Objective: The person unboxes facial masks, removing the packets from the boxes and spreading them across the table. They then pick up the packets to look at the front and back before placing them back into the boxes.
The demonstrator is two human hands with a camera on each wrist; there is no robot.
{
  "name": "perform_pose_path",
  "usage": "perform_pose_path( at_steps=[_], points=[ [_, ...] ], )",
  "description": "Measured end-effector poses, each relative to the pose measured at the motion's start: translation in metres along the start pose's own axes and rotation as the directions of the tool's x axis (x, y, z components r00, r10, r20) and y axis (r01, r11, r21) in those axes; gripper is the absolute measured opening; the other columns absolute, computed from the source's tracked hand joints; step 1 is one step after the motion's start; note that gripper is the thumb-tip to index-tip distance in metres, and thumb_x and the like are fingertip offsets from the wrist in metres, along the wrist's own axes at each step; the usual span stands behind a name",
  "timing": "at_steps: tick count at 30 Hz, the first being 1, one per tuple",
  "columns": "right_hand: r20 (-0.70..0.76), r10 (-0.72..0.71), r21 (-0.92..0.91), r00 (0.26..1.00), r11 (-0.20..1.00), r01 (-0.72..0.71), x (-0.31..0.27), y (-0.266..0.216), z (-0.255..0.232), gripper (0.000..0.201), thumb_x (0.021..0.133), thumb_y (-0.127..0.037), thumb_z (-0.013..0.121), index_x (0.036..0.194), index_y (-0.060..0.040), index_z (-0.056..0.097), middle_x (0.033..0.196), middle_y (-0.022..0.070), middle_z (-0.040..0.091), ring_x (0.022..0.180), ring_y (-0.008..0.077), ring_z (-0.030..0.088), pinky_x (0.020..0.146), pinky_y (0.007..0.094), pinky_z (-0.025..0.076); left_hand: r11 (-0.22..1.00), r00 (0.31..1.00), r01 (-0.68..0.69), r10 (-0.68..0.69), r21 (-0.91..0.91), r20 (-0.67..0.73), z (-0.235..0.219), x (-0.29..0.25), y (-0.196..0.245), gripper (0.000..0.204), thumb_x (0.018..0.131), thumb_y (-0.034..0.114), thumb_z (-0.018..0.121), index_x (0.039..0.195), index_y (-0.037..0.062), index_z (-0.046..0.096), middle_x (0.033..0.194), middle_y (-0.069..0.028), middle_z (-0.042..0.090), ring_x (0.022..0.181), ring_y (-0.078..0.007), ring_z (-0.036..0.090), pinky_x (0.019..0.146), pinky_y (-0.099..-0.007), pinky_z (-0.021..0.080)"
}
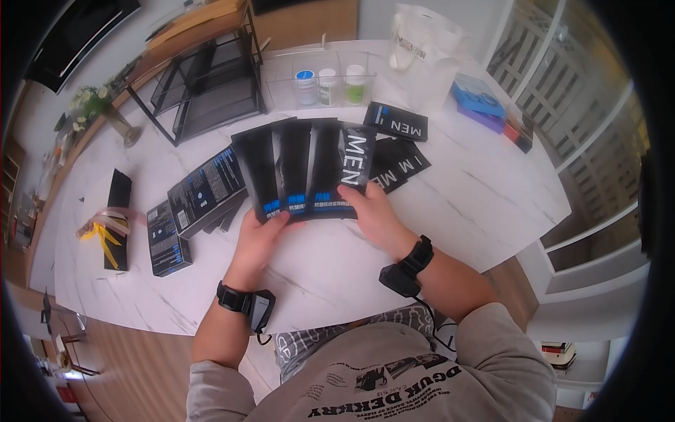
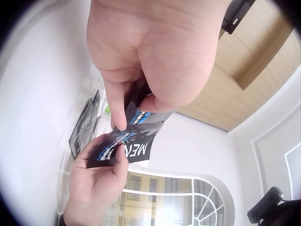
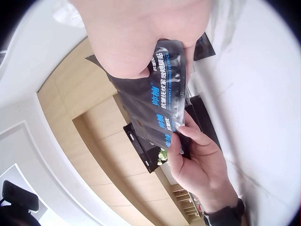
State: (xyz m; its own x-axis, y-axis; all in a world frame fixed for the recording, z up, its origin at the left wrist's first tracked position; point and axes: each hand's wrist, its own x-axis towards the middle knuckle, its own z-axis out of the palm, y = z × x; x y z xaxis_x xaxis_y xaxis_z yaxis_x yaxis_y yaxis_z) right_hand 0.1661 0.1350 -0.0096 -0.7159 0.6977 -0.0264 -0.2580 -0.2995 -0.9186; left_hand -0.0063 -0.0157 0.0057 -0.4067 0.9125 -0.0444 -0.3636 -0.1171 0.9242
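Four or so is not the point here; several flat black eye patch packets (image 1: 295,162) are spread in a fan above the table, printed in blue and white. My left hand (image 1: 260,235) pinches their lower left edge, thumb in front. At the lower right, my right hand (image 1: 380,221) grips the packet marked MEN, its thumb lying on the front. Both hands show on the packets (image 3: 146,99) in the right wrist view. Beyond the right hand, more black packets (image 1: 398,125) lie on the table. Left of the fan are black printed boxes (image 1: 205,191), one overlapping another.
A clear tray (image 1: 278,95) with three bottles stands at the back, beside a black mesh rack (image 1: 218,91). A white bag (image 1: 429,63) and blue and purple boxes (image 1: 478,98) are at back right. A ribboned black box (image 1: 118,232) stands at left.
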Motion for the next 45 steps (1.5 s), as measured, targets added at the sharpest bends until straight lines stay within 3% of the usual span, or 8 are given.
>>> perform_pose_path(
  at_steps=[19, 21, 25, 31, 35, 38, 39, 45],
  points=[
    [0.025, -0.263, -0.152, 0.965, 0.953, 0.263, 0.001, 0.000, 0.011, 0.036, 0.097, -0.006, 0.060, 0.130, 0.0002, 0.048, 0.117, 0.0080, 0.060, 0.100, 0.0113, 0.058, 0.087, 0.0271, 0.049, 0.994, 0.991, 0.031, -0.044, 0.104, 0.128, 0.001, -0.001, -0.005, 0.035, 0.098, -0.002, 0.051, 0.133, -0.0029, 0.048, 0.125, -0.0113, 0.060, 0.108, -0.0190, 0.062, 0.093, -0.0335, 0.056],
    [0.002, -0.281, -0.485, 0.960, 0.839, 0.247, 0.006, 0.010, -0.011, 0.048, 0.093, -0.005, 0.065, 0.135, -0.0011, 0.042, 0.126, 0.0116, 0.055, 0.107, 0.0148, 0.057, 0.087, 0.0274, 0.049, 0.996, 0.998, 0.002, -0.008, 0.091, 0.063, 0.002, -0.001, -0.002, 0.038, 0.099, -0.002, 0.048, 0.137, -0.0034, 0.043, 0.129, -0.0120, 0.057, 0.108, -0.0195, 0.062, 0.092, -0.0316, 0.055],
    [0.310, -0.202, -0.312, 0.929, 0.901, 0.300, -0.010, -0.001, 0.015, 0.060, 0.090, -0.008, 0.070, 0.141, -0.0008, 0.039, 0.132, 0.0131, 0.052, 0.115, 0.0181, 0.056, 0.091, 0.0276, 0.049, 0.501, 0.893, -0.430, 0.359, 0.751, 0.272, 0.006, -0.009, 0.007, 0.057, 0.095, 0.003, 0.054, 0.146, -0.0016, 0.031, 0.133, -0.0208, 0.048, 0.118, -0.0276, 0.054, 0.100, -0.0352, 0.043],
    [0.224, -0.169, -0.425, 0.960, 0.869, 0.252, -0.018, 0.005, 0.026, 0.044, 0.094, -0.011, 0.065, 0.133, 0.0028, 0.050, 0.123, 0.0105, 0.061, 0.110, 0.0171, 0.059, 0.094, 0.0321, 0.049, 0.368, 0.728, -0.686, 0.341, 0.628, 0.594, 0.011, -0.015, 0.008, 0.065, 0.081, 0.011, 0.072, 0.140, 0.0044, 0.045, 0.125, -0.0204, 0.045, 0.113, -0.0367, 0.049, 0.095, -0.0407, 0.046],
    [0.082, -0.109, -0.172, 0.991, 0.978, 0.122, -0.008, 0.000, 0.010, 0.032, 0.097, -0.010, 0.060, 0.127, 0.0024, 0.055, 0.119, 0.0070, 0.064, 0.106, 0.0137, 0.060, 0.092, 0.0288, 0.049, 0.306, 0.750, -0.508, 0.617, 0.805, 0.239, 0.009, -0.009, 0.004, 0.059, 0.085, 0.013, 0.073, 0.138, 0.0035, 0.047, 0.121, -0.0174, 0.050, 0.113, -0.0315, 0.053, 0.095, -0.0367, 0.047],
    [0.161, 0.015, -0.032, 0.987, 0.999, -0.010, -0.009, -0.013, 0.011, 0.034, 0.096, -0.007, 0.061, 0.128, 0.0009, 0.055, 0.121, 0.0056, 0.063, 0.108, 0.0129, 0.059, 0.093, 0.0289, 0.049, 0.955, 0.990, -0.116, 0.089, 0.272, 0.111, 0.000, -0.004, 0.002, 0.052, 0.092, 0.014, 0.068, 0.137, 0.0010, 0.046, 0.121, -0.0129, 0.057, 0.110, -0.0235, 0.059, 0.092, -0.0323, 0.050],
    [0.182, 0.034, -0.099, 0.983, 0.995, -0.016, -0.006, -0.008, 0.007, 0.034, 0.096, -0.006, 0.061, 0.128, 0.0009, 0.055, 0.121, 0.0056, 0.063, 0.109, 0.0129, 0.059, 0.094, 0.0290, 0.048, 0.981, 0.945, -0.090, 0.028, 0.174, 0.326, -0.012, 0.006, -0.011, 0.042, 0.099, 0.015, 0.059, 0.136, -0.0020, 0.047, 0.123, -0.0109, 0.061, 0.106, -0.0188, 0.062, 0.087, -0.0305, 0.054],
    [0.163, -0.148, -0.118, 0.975, 0.979, 0.168, -0.004, -0.008, 0.018, 0.031, 0.094, -0.001, 0.062, 0.124, 0.0016, 0.055, 0.117, 0.0068, 0.064, 0.106, 0.0134, 0.060, 0.095, 0.0292, 0.049, 0.980, 0.948, 0.178, -0.195, 0.089, 0.252, -0.001, -0.003, -0.007, 0.033, 0.101, 0.013, 0.054, 0.129, -0.0037, 0.055, 0.119, -0.0120, 0.064, 0.105, -0.0204, 0.064, 0.081, -0.0338, 0.060]
  ],
)
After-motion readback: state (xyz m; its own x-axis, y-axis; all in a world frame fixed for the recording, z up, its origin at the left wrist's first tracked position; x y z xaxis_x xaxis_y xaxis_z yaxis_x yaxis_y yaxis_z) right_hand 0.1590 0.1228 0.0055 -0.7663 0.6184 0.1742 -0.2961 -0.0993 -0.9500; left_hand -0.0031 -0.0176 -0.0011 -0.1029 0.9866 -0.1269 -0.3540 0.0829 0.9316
